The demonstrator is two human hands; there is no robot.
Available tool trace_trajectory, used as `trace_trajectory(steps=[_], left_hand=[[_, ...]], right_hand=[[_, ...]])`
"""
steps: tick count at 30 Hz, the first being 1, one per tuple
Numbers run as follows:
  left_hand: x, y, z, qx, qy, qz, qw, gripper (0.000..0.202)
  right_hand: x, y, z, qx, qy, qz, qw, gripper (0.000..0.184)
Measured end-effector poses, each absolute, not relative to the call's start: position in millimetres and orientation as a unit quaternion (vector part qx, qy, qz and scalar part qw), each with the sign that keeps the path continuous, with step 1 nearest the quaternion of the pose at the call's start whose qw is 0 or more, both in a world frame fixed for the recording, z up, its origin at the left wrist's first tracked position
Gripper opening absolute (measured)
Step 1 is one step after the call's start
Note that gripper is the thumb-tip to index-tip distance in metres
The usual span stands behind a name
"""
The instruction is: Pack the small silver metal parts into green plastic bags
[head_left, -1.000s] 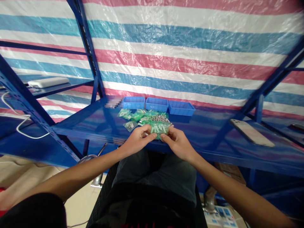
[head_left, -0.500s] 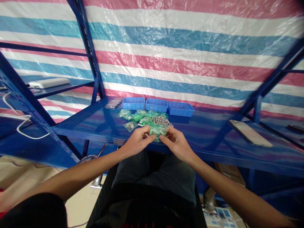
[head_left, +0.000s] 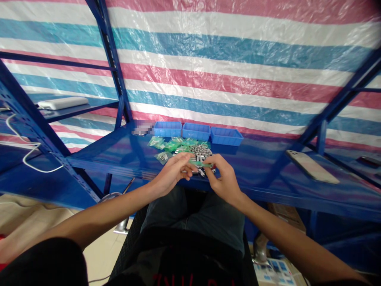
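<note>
Both my hands hold one small green-tinted plastic bag (head_left: 200, 163) of little metal parts just above the front edge of the blue shelf (head_left: 125, 159). My left hand (head_left: 172, 172) pinches its left end. On the right end, my right hand (head_left: 224, 176) is closed in a pinch. The bag is seen nearly edge-on, tilted flat. Behind it lies a pile of small grey metal parts (head_left: 200, 150) and several more green bags (head_left: 171, 143) spread on the shelf.
Three blue plastic bins (head_left: 197, 131) stand in a row at the back of the shelf. A phone (head_left: 312, 166) lies on the shelf at the right. A white device (head_left: 62, 103) and cable (head_left: 29, 153) sit on the left rack. A striped tarp hangs behind.
The bag, held face-up and upright before, has been turned flat and lifted slightly. Both hands rose a little and kept their pinch on it.
</note>
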State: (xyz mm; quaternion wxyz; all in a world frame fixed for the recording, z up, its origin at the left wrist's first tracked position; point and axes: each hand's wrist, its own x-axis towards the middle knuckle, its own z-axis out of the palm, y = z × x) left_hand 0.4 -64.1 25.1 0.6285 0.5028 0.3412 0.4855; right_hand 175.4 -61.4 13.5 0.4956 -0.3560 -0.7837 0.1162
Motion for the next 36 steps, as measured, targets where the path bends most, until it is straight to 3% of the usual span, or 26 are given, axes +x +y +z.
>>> trace_trajectory(steps=[3,5,8,10,13,17,25,28,33,36], left_hand=[[-0.4,-63.7,22.3,0.539,0.327,0.503,0.592,0.034],[-1.6,-62.2,19.8,0.56,0.331,0.521,0.553,0.037],[-3.1,-59.5,17.1,0.582,0.337,0.554,0.491,0.047],[-3.2,-58.3,16.2,0.592,0.338,0.561,0.471,0.049],[-2.1,-57.9,16.1,0.607,0.333,0.549,0.469,0.033],[-0.4,-59.4,16.7,0.648,0.313,0.505,0.477,0.016],[-3.7,-55.3,17.0,0.629,0.39,0.509,0.44,0.02],[-5.7,-53.9,19.0,0.605,0.385,0.474,0.512,0.027],[-6.2,-52.2,22.1,0.476,0.33,0.42,0.698,0.049],[-6.1,-51.7,22.9,0.46,0.333,0.431,0.701,0.038]], right_hand=[[174.8,-64.5,15.7,-0.324,-0.805,0.084,0.489,0.019],[175.0,-62.8,16.2,-0.35,-0.759,0.114,0.537,0.022],[175.0,-58.4,17.3,-0.371,-0.673,0.256,0.587,0.03],[173.2,-57.9,18.0,-0.357,-0.649,0.366,0.563,0.029],[168.3,-61.5,17.3,-0.357,-0.654,0.436,0.505,0.021],[166.5,-64.2,14.8,-0.382,-0.667,0.4,0.499,0.02],[170.0,-57.8,14.3,-0.364,-0.644,0.378,0.556,0.018],[169.7,-57.8,12.5,-0.349,-0.657,0.347,0.571,0.016],[172.4,-66.2,15.9,-0.332,-0.763,0.123,0.541,0.009],[172.7,-70.9,19.0,-0.295,-0.798,0.061,0.521,0.016]])
